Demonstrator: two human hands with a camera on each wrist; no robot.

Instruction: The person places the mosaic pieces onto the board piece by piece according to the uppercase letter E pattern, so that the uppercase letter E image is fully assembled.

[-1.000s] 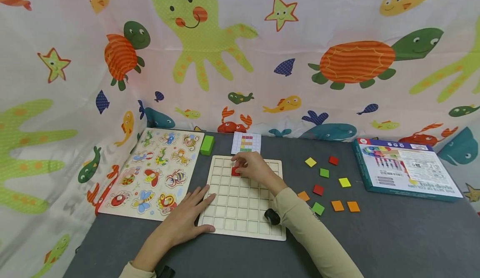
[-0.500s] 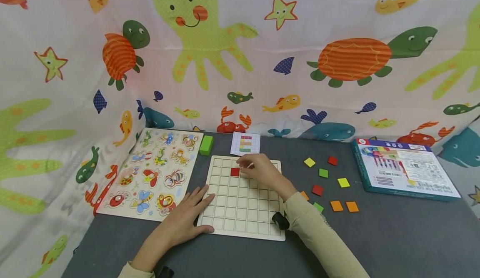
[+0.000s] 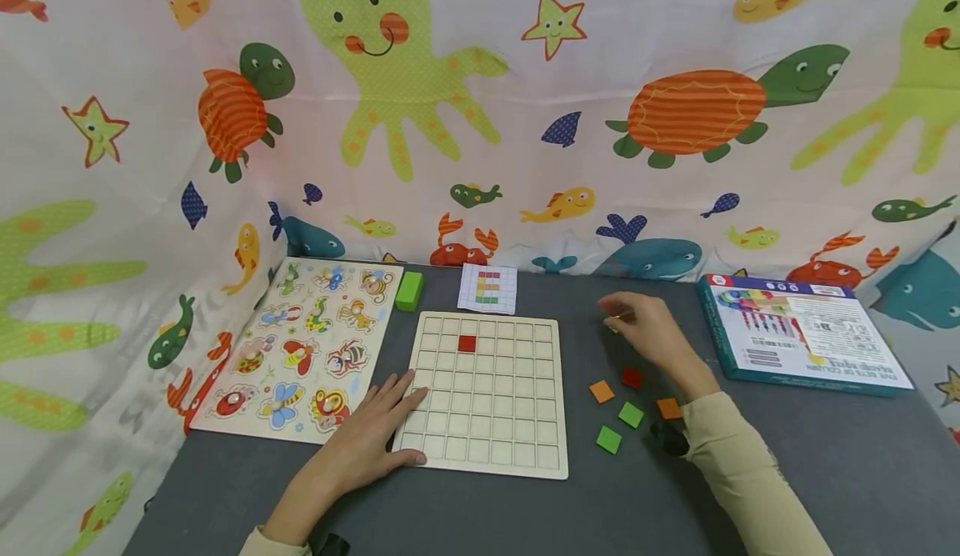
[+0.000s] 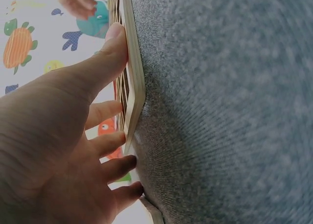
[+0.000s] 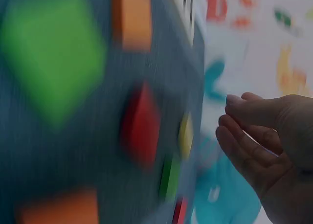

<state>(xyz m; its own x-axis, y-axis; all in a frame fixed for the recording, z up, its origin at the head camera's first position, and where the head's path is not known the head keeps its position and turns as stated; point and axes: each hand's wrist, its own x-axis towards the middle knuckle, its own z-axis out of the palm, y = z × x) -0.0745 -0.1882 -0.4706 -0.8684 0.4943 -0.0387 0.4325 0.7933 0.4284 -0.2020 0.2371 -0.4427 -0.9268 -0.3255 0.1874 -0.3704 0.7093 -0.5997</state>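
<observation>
A pale wooden grid board (image 3: 491, 410) lies on the grey table, with one red square tile (image 3: 467, 343) in an upper cell. My left hand (image 3: 375, 423) rests at the board's left edge, fingers spread; in the left wrist view the thumb (image 4: 110, 55) touches the board's side. To the right of the board, my right hand (image 3: 648, 331) is over the loose tiles, fingertips at a partly hidden yellow tile (image 3: 612, 328). In the right wrist view that hand's fingers are loosely bent, and the yellow tile (image 5: 186, 136) lies on the table apart from them.
Loose green (image 3: 609, 439), orange (image 3: 602, 392) and red (image 3: 632, 378) tiles lie right of the board. Behind it is a pattern card (image 3: 506, 293). A green block (image 3: 409, 291) and an insect puzzle board (image 3: 258, 402) lie left. A flat box (image 3: 817, 339) sits far right.
My right hand has let go of the red tile on the board and moved right to the loose tiles. The left hand stays at the board's edge.
</observation>
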